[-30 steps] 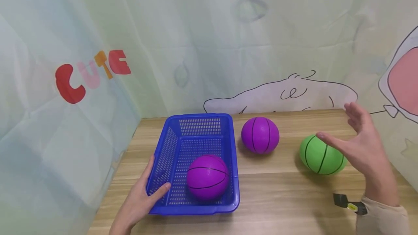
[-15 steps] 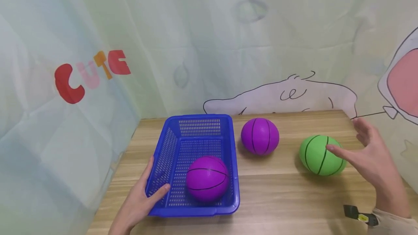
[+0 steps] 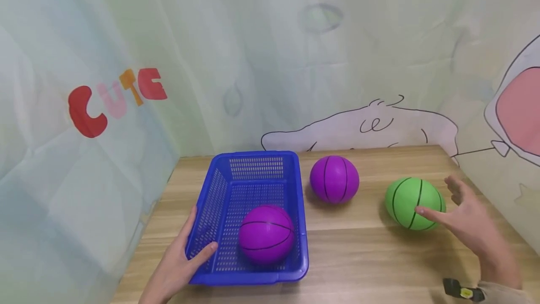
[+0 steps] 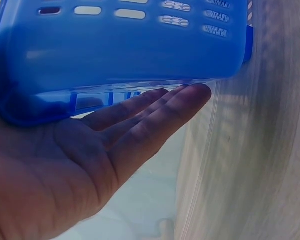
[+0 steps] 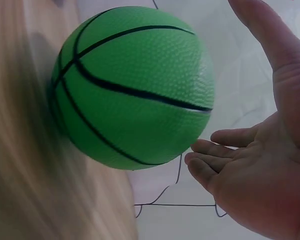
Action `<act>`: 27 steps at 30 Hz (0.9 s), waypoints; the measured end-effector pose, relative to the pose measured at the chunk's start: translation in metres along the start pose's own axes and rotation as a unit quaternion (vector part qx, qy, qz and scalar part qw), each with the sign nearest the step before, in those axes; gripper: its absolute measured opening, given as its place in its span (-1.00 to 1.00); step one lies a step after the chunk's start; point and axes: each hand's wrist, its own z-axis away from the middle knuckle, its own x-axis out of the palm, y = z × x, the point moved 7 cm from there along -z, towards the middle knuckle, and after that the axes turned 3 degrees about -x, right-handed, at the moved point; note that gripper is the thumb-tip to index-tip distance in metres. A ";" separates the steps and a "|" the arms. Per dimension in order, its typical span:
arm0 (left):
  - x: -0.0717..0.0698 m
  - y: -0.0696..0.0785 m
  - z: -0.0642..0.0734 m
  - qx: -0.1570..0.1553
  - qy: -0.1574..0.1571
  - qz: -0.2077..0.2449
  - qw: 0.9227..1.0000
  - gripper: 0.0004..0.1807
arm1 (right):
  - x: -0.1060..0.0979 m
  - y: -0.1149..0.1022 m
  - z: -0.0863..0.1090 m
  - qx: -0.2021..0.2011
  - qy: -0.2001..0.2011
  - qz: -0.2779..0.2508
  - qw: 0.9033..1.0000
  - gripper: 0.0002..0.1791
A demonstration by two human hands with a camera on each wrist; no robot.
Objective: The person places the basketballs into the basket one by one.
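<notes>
A blue plastic basket with slotted walls stands on the table, holding one purple ball with black lines. At its near left side my left hand grips the rim, thumb over the inside. The left wrist view shows the fingers along the outer wall. A second purple ball sits just right of the basket. Farther right, my right hand is spread beside a green ball, its thumb overlapping the ball in the head view. In the right wrist view the fingers curve loosely near the ball's surface.
The wood-grain table meets a printed cloth backdrop at the back and on both sides. A black strap with a yellow-green mark is at the right wrist.
My right hand has come lower and closer around the right side of the green ball. The left hand keeps its grip on the basket, and the balls stay put.
</notes>
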 end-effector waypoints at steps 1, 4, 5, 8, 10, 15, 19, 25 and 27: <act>0.000 0.000 0.000 0.000 0.000 -0.001 1.000 0.13 | 0.003 0.002 0.001 -0.002 -0.005 -0.003 1.000 0.38; -0.001 -0.001 0.000 -0.005 0.000 0.000 1.000 0.13 | 0.010 0.005 0.001 -0.006 -0.013 -0.007 1.000 0.37; -0.001 -0.001 0.000 -0.008 -0.001 0.000 1.000 0.13 | 0.011 0.006 0.001 -0.006 -0.013 -0.003 1.000 0.37; -0.001 -0.002 -0.001 -0.017 -0.002 0.001 1.000 0.13 | 0.015 0.009 0.000 0.000 -0.008 0.008 1.000 0.40; 0.000 -0.002 -0.001 -0.021 -0.004 0.001 1.000 0.13 | 0.017 0.011 -0.001 0.006 -0.007 0.016 1.000 0.42; 0.000 -0.003 -0.001 -0.028 -0.008 0.004 1.000 0.13 | 0.021 0.013 -0.001 0.003 -0.010 0.024 1.000 0.43; -0.001 -0.003 -0.001 -0.024 -0.006 0.003 1.000 0.13 | 0.022 0.014 -0.003 -0.007 -0.003 0.014 1.000 0.39; 0.001 -0.004 -0.001 -0.022 -0.007 0.005 1.000 0.15 | 0.026 0.020 -0.006 0.009 -0.003 -0.003 1.000 0.42; 0.001 -0.004 -0.001 -0.024 -0.008 0.004 1.000 0.15 | 0.028 0.022 -0.006 0.016 -0.007 -0.001 1.000 0.43</act>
